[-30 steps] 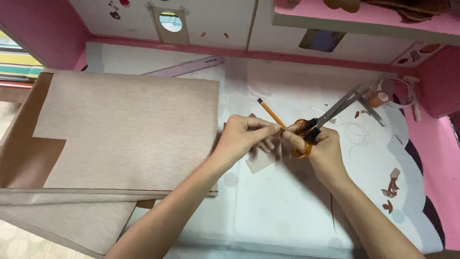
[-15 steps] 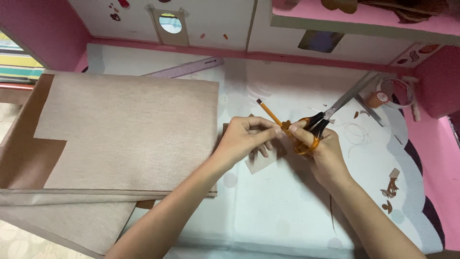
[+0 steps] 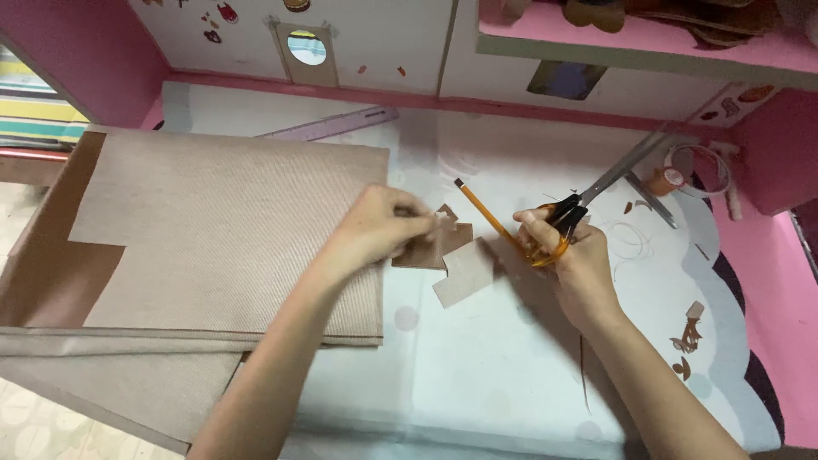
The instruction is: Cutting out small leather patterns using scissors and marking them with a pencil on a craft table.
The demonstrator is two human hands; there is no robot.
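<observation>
Cutting step paused: left hand (image 3: pixel 375 226) pinches small cardboard piece (image 3: pixel 436 247) on table (image 3: pixel 511 375). Right hand (image 3: pixel 567 255) closed around scissors (image 3: pixel 588 198) and pencil (image 3: pixel 484 209), blades aside. Next probably needs bringing blades to piece edge.

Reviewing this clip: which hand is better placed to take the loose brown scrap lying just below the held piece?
Left, probably. The left hand pinches the small brown cut piece, right beside the loose scrap. The right hand is occupied gripping the orange-handled scissors, with the pencil lying between it and the scrap.
</observation>
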